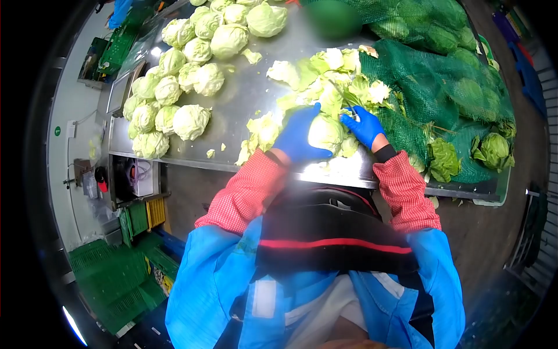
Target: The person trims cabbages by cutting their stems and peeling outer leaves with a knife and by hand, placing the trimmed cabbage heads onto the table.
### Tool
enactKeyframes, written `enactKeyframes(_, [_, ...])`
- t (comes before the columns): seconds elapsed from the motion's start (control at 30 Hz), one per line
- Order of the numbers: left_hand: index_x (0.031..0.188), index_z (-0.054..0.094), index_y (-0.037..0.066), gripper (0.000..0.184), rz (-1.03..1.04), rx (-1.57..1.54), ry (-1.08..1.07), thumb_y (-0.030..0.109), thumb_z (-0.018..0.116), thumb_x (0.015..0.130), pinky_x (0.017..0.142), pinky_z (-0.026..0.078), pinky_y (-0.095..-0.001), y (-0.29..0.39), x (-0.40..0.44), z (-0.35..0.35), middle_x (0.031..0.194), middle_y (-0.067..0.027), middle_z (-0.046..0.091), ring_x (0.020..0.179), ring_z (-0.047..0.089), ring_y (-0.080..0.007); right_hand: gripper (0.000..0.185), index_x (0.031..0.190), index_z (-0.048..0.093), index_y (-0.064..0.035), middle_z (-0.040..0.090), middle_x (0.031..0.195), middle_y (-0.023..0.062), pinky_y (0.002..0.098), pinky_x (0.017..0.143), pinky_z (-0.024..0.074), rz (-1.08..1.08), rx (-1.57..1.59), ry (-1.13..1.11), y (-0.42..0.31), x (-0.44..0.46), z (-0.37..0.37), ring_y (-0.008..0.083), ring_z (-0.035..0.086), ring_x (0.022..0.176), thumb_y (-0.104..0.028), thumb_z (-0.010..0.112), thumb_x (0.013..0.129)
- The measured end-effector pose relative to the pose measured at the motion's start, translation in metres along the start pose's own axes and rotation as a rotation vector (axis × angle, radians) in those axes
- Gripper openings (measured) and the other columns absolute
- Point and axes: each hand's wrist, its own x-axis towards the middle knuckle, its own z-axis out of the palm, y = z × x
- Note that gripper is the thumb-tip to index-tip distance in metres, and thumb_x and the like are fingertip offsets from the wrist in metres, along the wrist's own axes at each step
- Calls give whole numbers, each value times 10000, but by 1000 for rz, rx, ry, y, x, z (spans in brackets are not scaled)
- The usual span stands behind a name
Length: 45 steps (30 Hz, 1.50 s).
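Note:
My left hand [300, 137], in a blue glove, curves round the left side of a pale green cabbage [325, 132] near the table's front edge. On the cabbage's right side is my right hand [365, 125], also gloved in blue, its fingers closed on a knife [339, 92]. The thin dark blade points up and to the left over the leaves; the handle is mostly hidden in the glove. Loose trimmed leaves [334, 63] lie heaped just beyond both hands, with more leaf scraps [263, 131] left of my left hand.
Several trimmed cabbages [190, 122] stand on the left of the metal table [244, 93]. Green net sacks [424, 81] of cabbages cover the right side, with a loose leafy cabbage [494, 150] at the right corner. Green crates [113, 279] stand on the floor at left.

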Motion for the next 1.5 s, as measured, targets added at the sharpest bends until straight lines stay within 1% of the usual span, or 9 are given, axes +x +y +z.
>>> enactKeyframes(0.17, [1427, 292, 38, 1117, -36, -12, 65, 404, 852, 532, 1011, 366, -439, 32, 14, 8, 1269, -231, 474, 1195, 448, -375, 755, 1224, 553, -52, 597, 1180, 203, 408, 912, 453, 41, -115, -104, -39, 12, 4, 351, 577, 1084, -654, 562, 769])
enactKeyframes(0.43, [1371, 428, 79, 906, -5, -142, 55, 351, 831, 607, 1018, 363, -407, -14, 6, 0, 1258, -178, 500, 1190, 465, -323, 378, 1062, 611, -111, 645, 990, 190, 461, 781, 484, 86, -276, 90, 7, 18, 27, 377, 610, 903, -387, 555, 809])
enactKeyframes(0.6, [1365, 446, 92, 739, -152, -441, 25, 267, 772, 725, 1080, 289, -374, -35, 1, -13, 1362, -128, 450, 1283, 391, -258, 873, 1398, 373, -74, 509, 1308, 224, 378, 959, 428, 8, 17, -118, -21, 3, 17, 349, 532, 1169, -654, 568, 775])
enactKeyframes(0.8, [1346, 467, 79, 637, -225, -725, -23, 96, 721, 762, 1060, 332, -332, -45, 8, -16, 1330, -69, 506, 1242, 443, -195, 775, 1417, 362, -165, 584, 1197, 223, 384, 877, 476, -99, -27, -215, -29, -4, 15, 355, 600, 1043, -511, 624, 775])
enactKeyframes(0.9, [1339, 468, 61, 667, -276, -709, 9, 231, 742, 755, 1023, 368, -366, -49, 10, -11, 1294, -139, 516, 1203, 476, -234, 643, 1376, 414, -179, 629, 1105, 212, 390, 824, 496, -126, -88, -138, -21, -2, 27, 347, 630, 961, -418, 602, 810])
enactKeyframes(1.1, [1359, 447, 108, 548, -820, -1633, 199, 395, 552, 903, 984, 432, -390, -7, 13, -18, 1314, -106, 523, 1185, 518, -245, 334, 1180, 568, -172, 671, 975, 161, 380, 748, 515, 152, -45, 113, 0, -4, 13, 312, 657, 881, -260, 576, 858])
enactKeyframes(1.23, [1375, 402, 100, 700, -977, -1988, 144, 579, 506, 876, 864, 499, -521, 39, 9, -26, 1259, -141, 552, 1093, 570, -319, 657, 1379, 409, -226, 634, 1091, 206, 406, 836, 493, -16, 8, 136, -29, -24, 0, 356, 631, 966, -520, 585, 818])
enactKeyframes(1.4, [1337, 401, 63, 756, -836, -746, -152, 406, 745, 757, 837, 518, -446, 20, 14, -29, 1254, -174, 499, 1103, 545, -346, 826, 1419, 342, -189, 598, 1151, 249, 400, 880, 472, 25, 45, -5, -29, -17, -9, 368, 610, 1020, -588, 635, 757])
enactKeyframes(1.5, [1338, 390, 37, 896, 107, 64, 306, 337, 841, 624, 974, 425, -426, 6, 25, -18, 1289, -183, 474, 1193, 475, -344, 795, 1406, 361, -184, 604, 1148, 239, 398, 875, 472, -50, 69, 6, 2, -3, -6, 356, 614, 1012, -574, 631, 768])
